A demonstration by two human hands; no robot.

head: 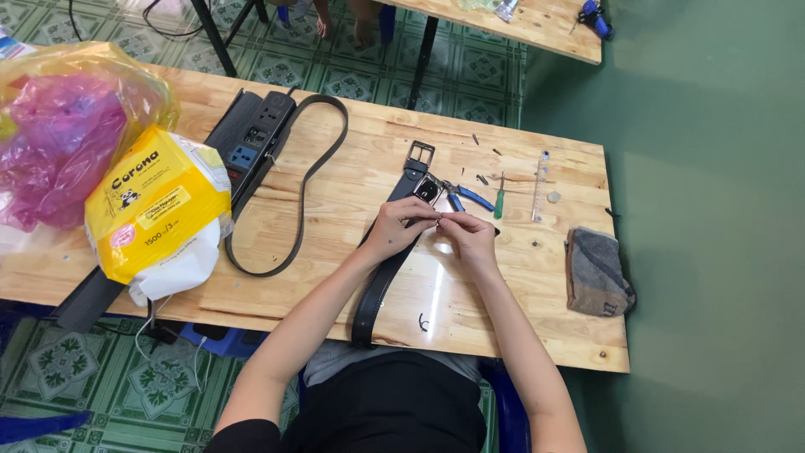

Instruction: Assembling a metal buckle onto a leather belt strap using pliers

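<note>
A black leather belt [381, 281] lies along the wooden table [511, 319], its square metal buckle [419, 155] at the far end. My left hand [398, 226] rests on the belt just below the buckle, fingers pinched toward the right. My right hand [470, 235] meets it fingertip to fingertip, and both pinch a small pale piece too tiny to name. Blue-handled pliers [468, 197] lie just beyond my hands, next to a green-handled screwdriver [500, 200].
A second black belt [302, 189] loops beside a black power strip [247, 147]. A yellow paper pack [155, 205] and a pink plastic bag [59, 143] fill the left end. A grey pouch [595, 273] sits near the right edge, with a clear tube [539, 186] behind it.
</note>
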